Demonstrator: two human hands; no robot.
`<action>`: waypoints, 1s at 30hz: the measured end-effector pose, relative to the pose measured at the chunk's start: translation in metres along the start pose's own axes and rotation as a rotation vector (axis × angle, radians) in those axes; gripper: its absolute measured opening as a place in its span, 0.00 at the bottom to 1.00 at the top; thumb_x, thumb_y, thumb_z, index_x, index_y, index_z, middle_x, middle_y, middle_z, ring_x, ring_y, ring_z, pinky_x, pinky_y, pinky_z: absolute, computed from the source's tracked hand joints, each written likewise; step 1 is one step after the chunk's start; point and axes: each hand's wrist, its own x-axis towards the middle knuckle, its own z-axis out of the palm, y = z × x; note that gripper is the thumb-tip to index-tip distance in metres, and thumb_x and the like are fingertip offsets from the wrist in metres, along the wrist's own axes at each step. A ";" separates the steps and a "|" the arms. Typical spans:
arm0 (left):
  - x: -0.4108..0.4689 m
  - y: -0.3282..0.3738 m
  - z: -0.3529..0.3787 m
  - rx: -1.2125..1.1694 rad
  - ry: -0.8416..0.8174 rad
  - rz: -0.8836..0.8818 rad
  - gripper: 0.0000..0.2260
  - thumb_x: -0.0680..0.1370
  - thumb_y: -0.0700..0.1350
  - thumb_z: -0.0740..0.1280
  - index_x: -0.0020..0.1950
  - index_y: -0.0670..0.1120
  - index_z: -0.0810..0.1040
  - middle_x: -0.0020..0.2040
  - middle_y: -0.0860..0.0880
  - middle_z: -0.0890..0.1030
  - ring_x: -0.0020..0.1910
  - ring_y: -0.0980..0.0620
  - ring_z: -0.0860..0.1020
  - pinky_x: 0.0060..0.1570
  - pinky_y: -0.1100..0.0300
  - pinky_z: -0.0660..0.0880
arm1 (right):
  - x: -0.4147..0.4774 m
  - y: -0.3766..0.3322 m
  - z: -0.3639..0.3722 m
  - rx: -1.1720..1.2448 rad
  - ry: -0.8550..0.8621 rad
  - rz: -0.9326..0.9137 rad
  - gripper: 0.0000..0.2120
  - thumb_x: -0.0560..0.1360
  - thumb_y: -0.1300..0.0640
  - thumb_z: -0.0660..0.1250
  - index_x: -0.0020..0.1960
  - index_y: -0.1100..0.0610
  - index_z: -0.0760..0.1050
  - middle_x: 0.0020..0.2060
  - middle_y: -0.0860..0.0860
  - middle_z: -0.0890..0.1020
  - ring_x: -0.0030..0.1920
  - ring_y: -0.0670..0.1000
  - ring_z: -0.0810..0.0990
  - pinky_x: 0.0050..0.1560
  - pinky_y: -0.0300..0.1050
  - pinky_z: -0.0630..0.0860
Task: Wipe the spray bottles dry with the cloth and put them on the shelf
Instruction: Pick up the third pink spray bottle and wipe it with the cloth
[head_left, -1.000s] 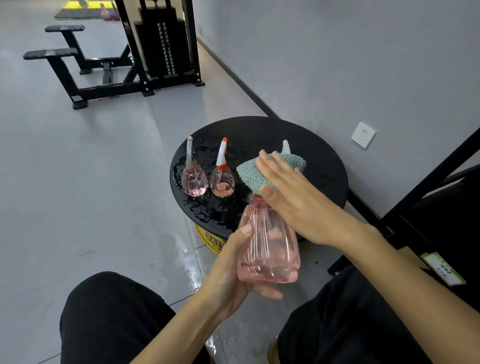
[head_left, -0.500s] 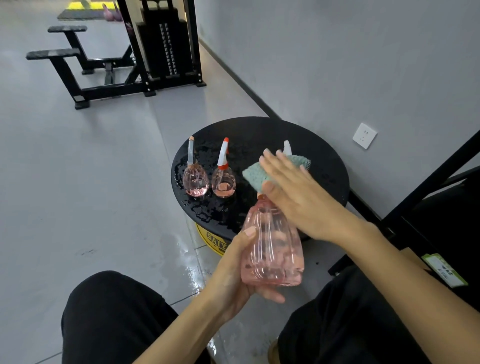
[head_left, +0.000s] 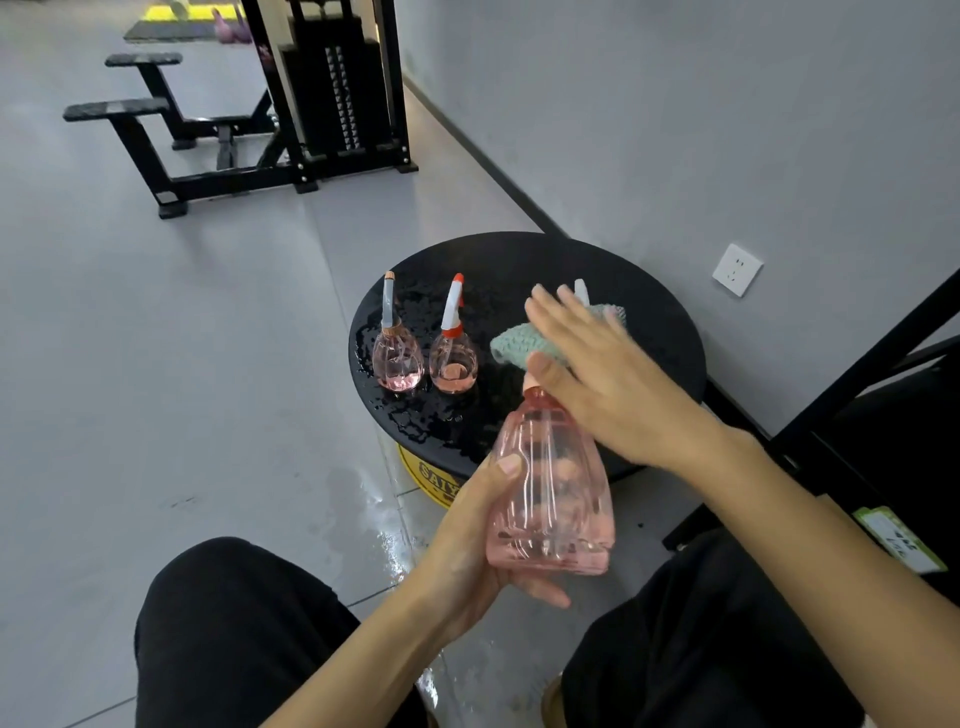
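Grips the large pink spray bottle (head_left: 553, 499) low on its body with the left hand (head_left: 467, 545), thumb up the near face and fingers (head_left: 540, 592) curled under the base, holding it roughly upright just off the 6 o'clock edge of the round black desk (head_left: 519, 260). Presses the teal cloth (head_left: 519, 345) over the sprayer head with the right hand (head_left: 613, 384), fingers straight and flat, thumb laid by the neck, no pinch to be seen. Looks light: thin clear plastic with apparently little or nothing inside, so likely to flex under a hard squeeze. Probably slick as well, given the water beaded across the desk. Best taken round the wide lower body or at the narrow neck under the collar, not by the trigger alone. Stands two small pink bottles upright in the wet, one (head_left: 397, 358) toward 9 o'clock of the desk, the other (head_left: 453, 361) just beside it toward centre. Shows a dark frame (head_left: 883, 364) at 3 o'clock, possibly the shelf; cannot say for sure.
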 end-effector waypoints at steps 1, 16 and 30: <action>0.000 -0.001 0.001 0.006 -0.017 -0.008 0.27 0.62 0.65 0.74 0.59 0.57 0.80 0.51 0.45 0.84 0.43 0.44 0.84 0.29 0.53 0.81 | 0.006 0.002 -0.004 -0.001 0.009 0.026 0.46 0.69 0.27 0.33 0.79 0.51 0.47 0.78 0.45 0.47 0.77 0.42 0.40 0.77 0.49 0.38; 0.001 -0.001 0.003 -0.007 -0.004 -0.004 0.27 0.62 0.66 0.74 0.58 0.58 0.80 0.53 0.45 0.84 0.42 0.44 0.84 0.29 0.53 0.82 | 0.012 -0.008 -0.007 -0.047 -0.075 0.076 0.32 0.79 0.38 0.51 0.79 0.50 0.50 0.78 0.44 0.48 0.78 0.45 0.41 0.76 0.51 0.38; 0.005 0.001 -0.008 -0.081 0.117 -0.015 0.18 0.74 0.60 0.58 0.52 0.55 0.84 0.50 0.43 0.84 0.41 0.43 0.84 0.27 0.55 0.81 | -0.027 -0.029 0.000 0.175 -0.130 0.010 0.21 0.83 0.50 0.54 0.76 0.43 0.58 0.75 0.33 0.54 0.74 0.31 0.44 0.73 0.33 0.41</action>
